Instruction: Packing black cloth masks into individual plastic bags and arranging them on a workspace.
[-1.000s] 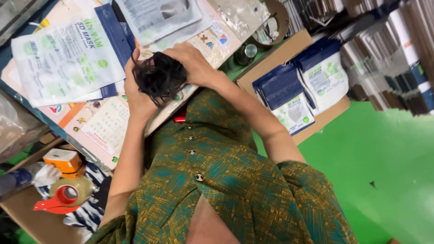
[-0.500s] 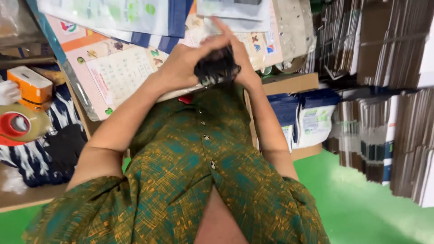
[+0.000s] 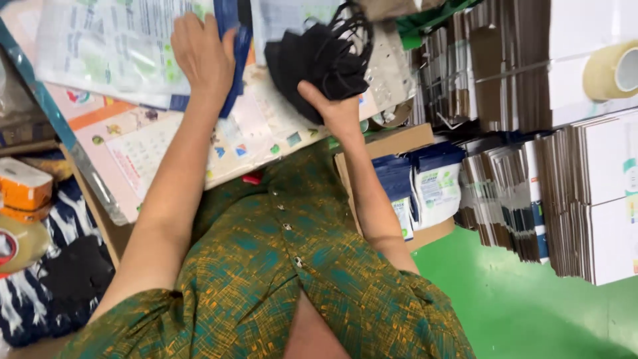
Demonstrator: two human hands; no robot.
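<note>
My right hand (image 3: 337, 112) grips a stack of black face masks (image 3: 318, 58) from below and holds it above the table, ear loops sticking out at the top. My left hand (image 3: 201, 58) lies flat, fingers spread, on a white and blue packaging pouch (image 3: 116, 53) at the far left of the table. Both forearms reach out from my green patterned shirt (image 3: 286, 279). Under the hands lies a printed calendar sheet (image 3: 159, 149).
A cardboard box (image 3: 392, 143) holds upright blue and white pouches (image 3: 425, 189) to my right. Stacks of flat cartons (image 3: 585, 193) and a tape roll (image 3: 615, 70) fill the right side. An orange tape dispenser (image 3: 23, 189) sits at the left. The floor (image 3: 531, 299) is green.
Both hands were on the black masks. My left hand has let go and moved left onto the pouch. My right hand now holds the masks alone, higher up.
</note>
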